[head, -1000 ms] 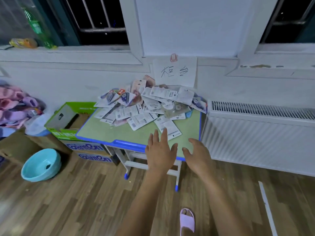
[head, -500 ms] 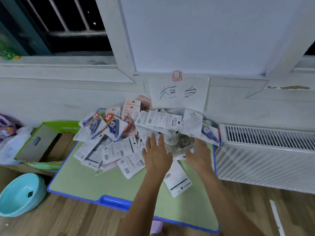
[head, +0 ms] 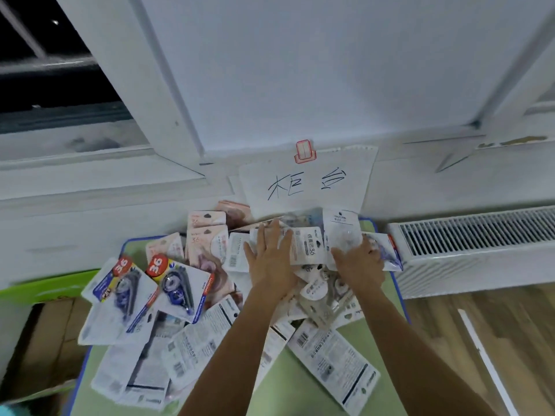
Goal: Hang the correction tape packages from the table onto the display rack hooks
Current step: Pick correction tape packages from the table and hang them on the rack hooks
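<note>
Several correction tape packages lie heaped on a small green table with a blue rim, some face up with red "36" labels, others showing white printed backs. My left hand rests flat, fingers straight, on white packages at the back of the heap. To its right, my right hand has its fingers curled round the lower edge of a white package that leans up toward the wall. No display rack or hooks are in view.
A paper sign with handwritten characters hangs on the wall behind the table. A white radiator stands on the right. A cardboard box with green flaps sits left of the table. Wooden floor shows at the right.
I have come closer to the table. Both hands moved forward from the front edge onto the back of the heap, and the right hand's fingers closed on a white package.
</note>
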